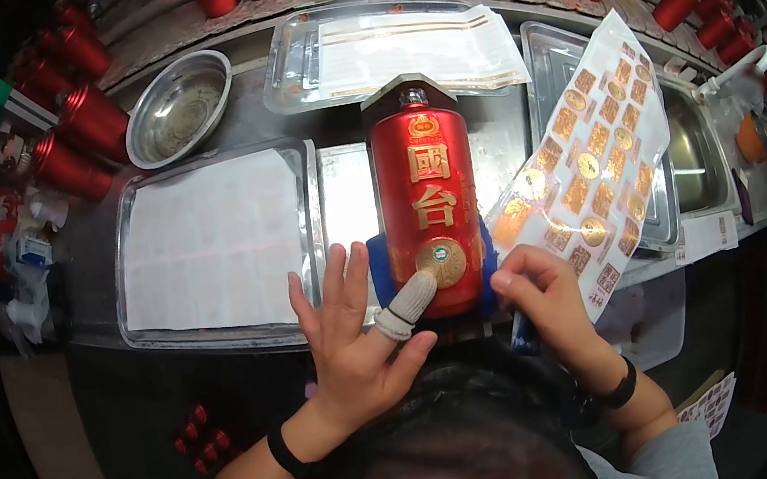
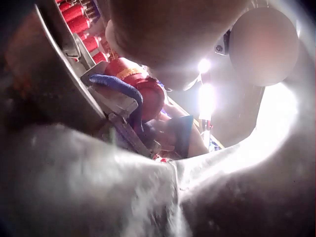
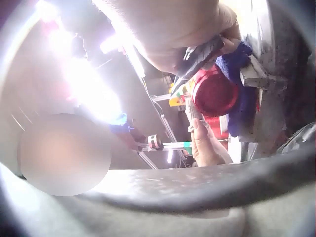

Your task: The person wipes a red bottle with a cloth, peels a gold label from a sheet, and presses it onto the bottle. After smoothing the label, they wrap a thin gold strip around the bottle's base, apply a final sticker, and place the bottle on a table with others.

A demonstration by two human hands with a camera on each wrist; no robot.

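We press a round gold-foil seal (image 1: pixel 441 262) onto a glossy red cylindrical bottle (image 1: pixel 425 182).
Left hand (image 1: pixel 354 336) splayed; right hand (image 1: pixel 541 299) beside it pinches a sticker sheet (image 1: pixel 594 164).

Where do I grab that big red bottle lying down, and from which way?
Probably its round middle, from above: the red bottle lies flat, neck away, sides free there. Lower down, a blue pad cups it and the left hand presses the gold seal.
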